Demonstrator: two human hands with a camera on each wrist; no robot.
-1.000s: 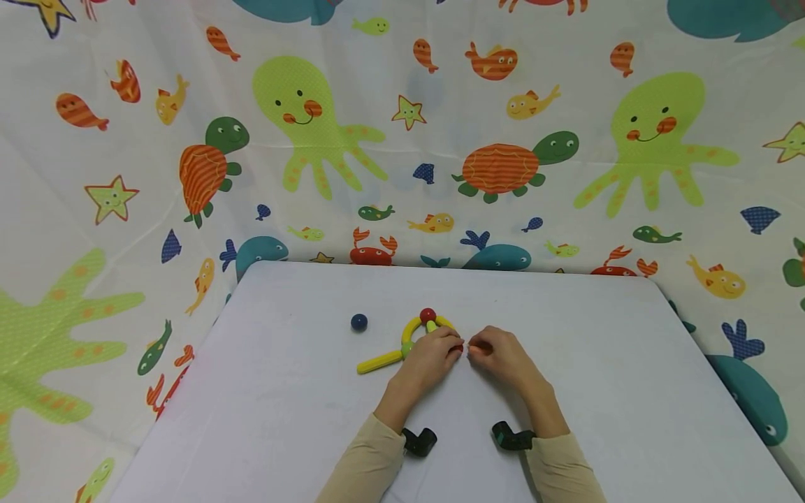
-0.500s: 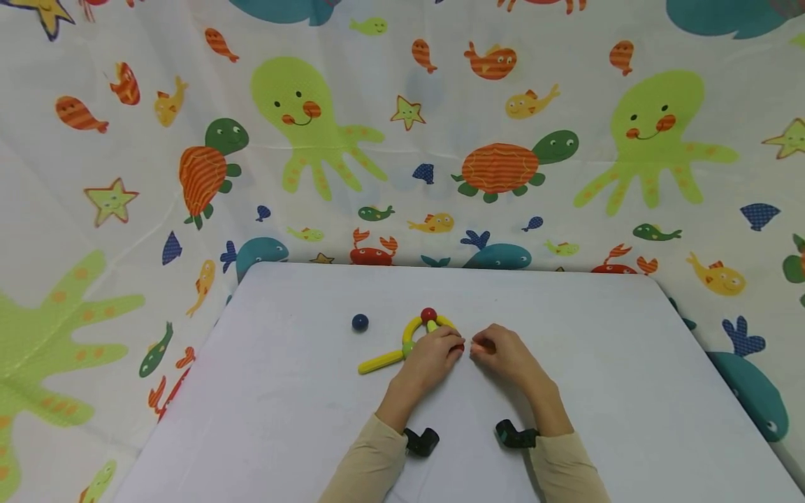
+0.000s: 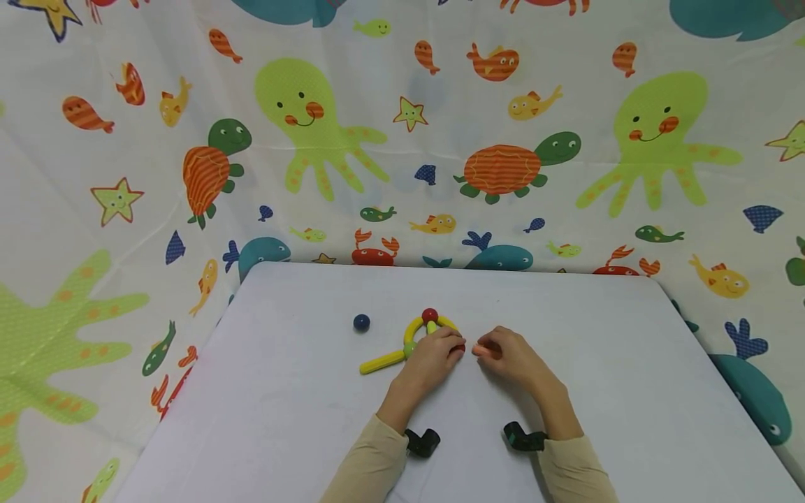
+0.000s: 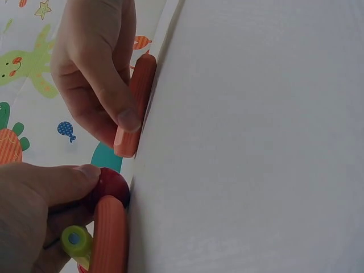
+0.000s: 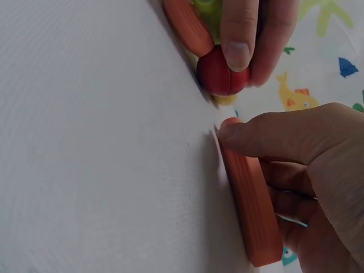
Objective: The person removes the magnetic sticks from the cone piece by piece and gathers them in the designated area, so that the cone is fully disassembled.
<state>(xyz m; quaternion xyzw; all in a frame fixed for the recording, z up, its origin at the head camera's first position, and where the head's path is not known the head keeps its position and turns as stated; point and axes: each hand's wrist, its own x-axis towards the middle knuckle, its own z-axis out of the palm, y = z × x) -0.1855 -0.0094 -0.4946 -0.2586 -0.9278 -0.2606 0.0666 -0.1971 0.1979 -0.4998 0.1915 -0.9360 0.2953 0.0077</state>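
Fingers (image 5: 287, 177) of the right hand (image 3: 512, 358) pinch an orange stick (image 5: 250, 199), with the thumb pressed close to its near end. I see the left hand (image 3: 428, 365) gripping a red ball (image 5: 219, 71), thumb on one side, fingers on the other. A curved orange piece (image 4: 111, 236) touches that ball.

Just now, the right hand has slid a little away from the left hand, and the head view shows more of the stick than a second ago. The left hand has stayed put. There is now a small gap between stick and ball, close but not touching, so I'd say those two are not joined at this moment.

Some bits are hard for me to see. The left hand hides part of the yellow loop (image 3: 411, 330), so I can't tell how its pieces meet. Something yellow (image 5: 225, 100) peeks out behind the red ball, but I can't tell what it is. The curved orange piece is cut off in both wrist views. A dark blue ball (image 3: 361, 323) sits by itself on the white bench (image 3: 302, 433).
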